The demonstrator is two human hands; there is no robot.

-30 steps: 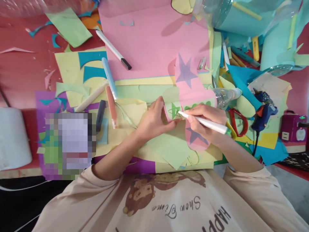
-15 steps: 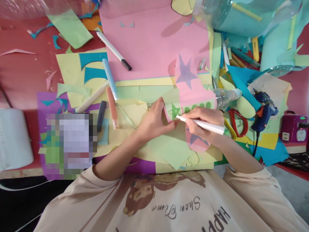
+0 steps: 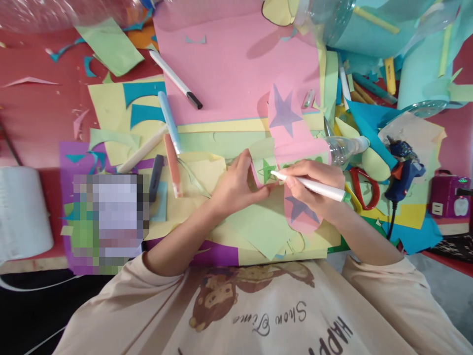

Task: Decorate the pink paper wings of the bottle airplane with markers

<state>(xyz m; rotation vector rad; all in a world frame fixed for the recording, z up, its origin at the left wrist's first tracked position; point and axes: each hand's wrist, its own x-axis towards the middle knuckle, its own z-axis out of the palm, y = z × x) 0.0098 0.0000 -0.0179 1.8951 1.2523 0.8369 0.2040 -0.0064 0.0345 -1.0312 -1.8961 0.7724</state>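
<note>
A clear plastic bottle (image 3: 337, 151) lies on its side, wrapped in pale green and pink paper, its capped neck pointing right. Pink paper wings with purple stars stick out from it, an upper wing (image 3: 295, 130) and a lower wing (image 3: 309, 225). My left hand (image 3: 236, 183) steadies the bottle's left end between thumb and fingers. In my right hand (image 3: 314, 177) is a white marker (image 3: 325, 190) with a green end, its tip at a partly coloured green star (image 3: 266, 172) on the wrap. Green dots beside the star are mostly hidden by my right hand.
Red-handled scissors (image 3: 365, 190) and a blue glue gun (image 3: 404, 180) lie to the right. Several markers, including a black-tipped marker (image 3: 177, 81) and a light blue marker (image 3: 168, 121), lie on the left among paper scraps. A pink sheet (image 3: 229, 74) spreads behind.
The marker tip has moved slightly up on the green star, and more of its right side is green. My right hand has shifted up a little; my left hand stays.
</note>
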